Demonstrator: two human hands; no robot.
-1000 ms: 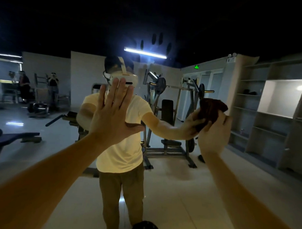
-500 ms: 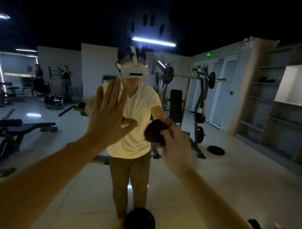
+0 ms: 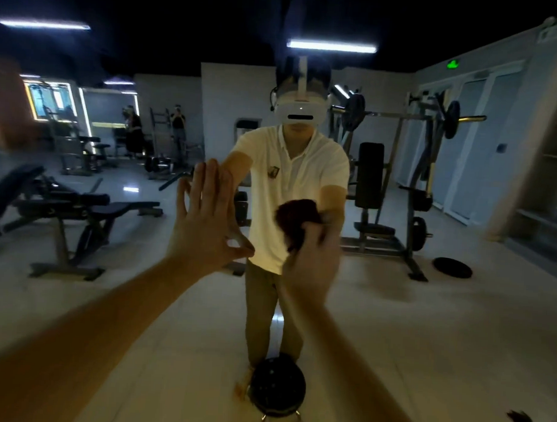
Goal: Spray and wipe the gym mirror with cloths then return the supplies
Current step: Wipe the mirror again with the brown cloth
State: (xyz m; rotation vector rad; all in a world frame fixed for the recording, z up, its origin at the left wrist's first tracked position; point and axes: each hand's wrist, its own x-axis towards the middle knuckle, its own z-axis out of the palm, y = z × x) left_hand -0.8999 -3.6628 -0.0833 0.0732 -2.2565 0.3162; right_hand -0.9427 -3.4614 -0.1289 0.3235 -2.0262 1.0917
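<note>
The cloth [image 3: 297, 222], dark red and bunched into a wad, sits against the mirror [image 3: 440, 327] at about chest height of the reflected figure, just right of centre; the right hand [image 3: 310, 262] holds it from behind, fingers closed around the wad, though the hand is blurred and the single fingers cannot be told apart; its reflected twin meets the cloth from the far side, so the cloth appears pressed to the glass. To the left of the cloth and near it, the left hand [image 3: 204, 227] lies flat on the mirror, fingers straight and close together, pointing up, thumb spread out toward the cloth; it holds nothing, and its fingertips touch their own reflection. Both bare forearms reach in from the lower corners of the view.

In the glass stands the person's reflection in a pale polo shirt and khaki trousers, wearing a white headset [image 3: 301, 110]. A round black stool [image 3: 275, 387] stands low at centre, below the hands. Behind the figure the mirror shows a weight bench [image 3: 81, 204] at left, a plate-loaded machine [image 3: 398, 183] at right and a loose weight plate [image 3: 452, 267] on the pale floor beside it; two people [image 3: 134, 133] stand far back at left; strip lights [image 3: 332, 47] and a green exit sign [image 3: 453, 63] glow under a dark ceiling.
</note>
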